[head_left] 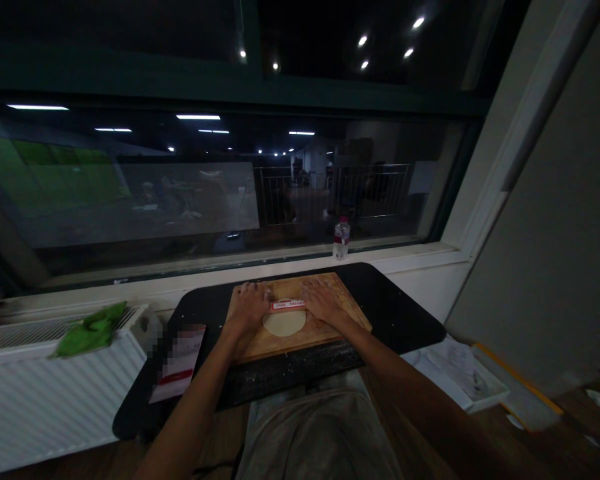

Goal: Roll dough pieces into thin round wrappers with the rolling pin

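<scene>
A flat round of pale dough [284,324] lies on a wooden cutting board [270,347]. Across its far part rests a rolling pin [289,305], of which a middle stretch with a red and white label shows. My left hand [249,303] covers the pin's left end, while my right hand [320,298] presses over its right end. Both sets of fingers curve forward over the pin, and whitish flour or dough marks them. The pin's ends are hidden under my hands.
The board sits on a black table [400,313] by the window. A red and white packet [177,367] lies left of the board. A water bottle [341,239] stands on the sill. A green cloth [93,330] drapes over the radiator [55,400]. A white box with papers [460,373] is at the right.
</scene>
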`<state>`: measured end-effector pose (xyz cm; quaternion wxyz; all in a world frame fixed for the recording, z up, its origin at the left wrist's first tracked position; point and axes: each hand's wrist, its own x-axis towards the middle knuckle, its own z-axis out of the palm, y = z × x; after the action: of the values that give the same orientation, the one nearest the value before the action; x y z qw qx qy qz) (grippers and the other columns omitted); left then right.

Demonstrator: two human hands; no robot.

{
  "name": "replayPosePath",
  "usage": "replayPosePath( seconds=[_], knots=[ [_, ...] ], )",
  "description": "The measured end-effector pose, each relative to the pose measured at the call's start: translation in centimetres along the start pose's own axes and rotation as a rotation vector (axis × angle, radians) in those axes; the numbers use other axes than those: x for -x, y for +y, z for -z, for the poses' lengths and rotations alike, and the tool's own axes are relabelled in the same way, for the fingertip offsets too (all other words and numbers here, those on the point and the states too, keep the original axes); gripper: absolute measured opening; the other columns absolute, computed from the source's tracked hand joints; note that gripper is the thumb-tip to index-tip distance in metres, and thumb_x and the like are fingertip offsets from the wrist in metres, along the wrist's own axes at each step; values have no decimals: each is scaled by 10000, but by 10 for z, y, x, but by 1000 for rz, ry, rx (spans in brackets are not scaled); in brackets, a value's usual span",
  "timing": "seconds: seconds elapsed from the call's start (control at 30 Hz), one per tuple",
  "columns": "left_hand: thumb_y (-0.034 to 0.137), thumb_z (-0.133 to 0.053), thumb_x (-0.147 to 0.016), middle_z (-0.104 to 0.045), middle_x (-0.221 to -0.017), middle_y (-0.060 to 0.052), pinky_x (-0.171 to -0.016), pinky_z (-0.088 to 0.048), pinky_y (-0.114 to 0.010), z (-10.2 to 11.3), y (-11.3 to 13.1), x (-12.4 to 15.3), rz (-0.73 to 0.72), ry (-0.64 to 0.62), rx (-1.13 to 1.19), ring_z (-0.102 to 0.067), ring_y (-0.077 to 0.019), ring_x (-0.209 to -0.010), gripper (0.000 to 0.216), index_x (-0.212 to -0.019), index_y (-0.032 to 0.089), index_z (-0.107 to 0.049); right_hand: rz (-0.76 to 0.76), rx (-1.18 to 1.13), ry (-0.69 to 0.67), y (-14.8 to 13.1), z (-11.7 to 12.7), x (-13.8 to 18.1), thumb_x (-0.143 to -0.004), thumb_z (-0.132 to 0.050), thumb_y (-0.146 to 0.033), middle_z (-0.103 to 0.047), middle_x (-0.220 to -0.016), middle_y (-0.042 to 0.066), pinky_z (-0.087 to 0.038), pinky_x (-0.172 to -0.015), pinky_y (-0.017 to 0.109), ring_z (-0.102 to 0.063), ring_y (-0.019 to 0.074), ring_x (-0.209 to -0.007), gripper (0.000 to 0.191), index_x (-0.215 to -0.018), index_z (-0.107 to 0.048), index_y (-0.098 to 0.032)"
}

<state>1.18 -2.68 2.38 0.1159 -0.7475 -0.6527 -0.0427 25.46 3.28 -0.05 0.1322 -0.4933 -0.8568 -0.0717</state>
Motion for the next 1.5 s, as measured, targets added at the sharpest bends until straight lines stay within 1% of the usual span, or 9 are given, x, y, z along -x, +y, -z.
replayPosePath(
  seconds=[0.17,0.27,0.4,0.57,0.8,1.1,1.2,1.3,1.5],
  knots=[
    [309,-364,-1088,-661,-1435,-198,-1137,-408,-576,-1,5,8,27,43,22,-535,-394,-1347,472,-1459,232,-646,65,0,-7,-1,3,6,-1115,-347,-239,-702,-1499,107,-354,-1299,476,-592,257,-1451,498,-1478,-688,-215],
    [313,-354,-1095,-669,-1421,-200,-1136,-421,-578,-1,9,17,31,71,27,-544,-400,-1342,479,-1468,231,-644,97,13,-17,-3,7,9,-1114,-352,-232,-733,-1439,138,-388,-1270,438,-624,259,-1402,480,-1418,-719,-174],
    [314,-357,-1105,-676,-1433,-196,-1167,-422,-566,1,15,27,67,80,55,-558,-386,-1381,486,-1502,220,-621,45,10,1,-9,13,18,-1133,-318,-265,-689,-1489,191,-411,-1244,389,-612,266,-1420,511,-1435,-689,-85],
    [328,-302,-1119,-678,-1502,-166,-1231,-386,-567,-7,21,38,121,106,59,-517,-373,-1500,525,-1542,222,-595,-40,-25,27,-17,18,34,-1141,-305,-328,-649,-1543,199,-439,-1225,405,-603,294,-1441,558,-1511,-636,-75],
    [378,-269,-1126,-626,-1600,-130,-1237,-398,-553,-18,23,50,114,151,109,-479,-367,-1557,564,-1571,227,-580,-35,-27,66,-21,18,49,-1128,-319,-346,-599,-1591,213,-403,-1255,439,-578,306,-1472,586,-1576,-583,-75],
    [359,-334,-1119,-692,-1464,-181,-1176,-434,-551,-13,12,22,105,98,116,-572,-371,-1419,521,-1561,217,-571,-14,11,36,-15,16,20,-1140,-307,-337,-648,-1557,160,-345,-1281,435,-529,301,-1504,560,-1545,-623,-116],
    [387,-319,-1125,-688,-1467,-177,-1176,-425,-550,-17,6,8,118,109,108,-576,-362,-1404,519,-1551,234,-574,-16,12,15,-14,17,9,-1134,-314,-322,-619,-1590,157,-309,-1299,465,-504,303,-1520,556,-1552,-613,-111],
    [397,-253,-1135,-685,-1479,-187,-1170,-418,-543,-20,2,-5,170,84,99,-595,-358,-1376,563,-1563,192,-557,-11,13,16,-12,16,-1,-1128,-327,-317,-611,-1600,151,-275,-1310,501,-489,309,-1528,547,-1554,-615,-128],
    [360,-195,-1144,-626,-1556,-193,-1170,-415,-542,-20,-8,-16,89,47,95,-553,-364,-1426,577,-1580,180,-528,-5,24,11,-9,13,-15,-1139,-337,-339,-609,-1606,132,-231,-1314,532,-422,319,-1566,520,-1526,-639,-166]
  ],
)
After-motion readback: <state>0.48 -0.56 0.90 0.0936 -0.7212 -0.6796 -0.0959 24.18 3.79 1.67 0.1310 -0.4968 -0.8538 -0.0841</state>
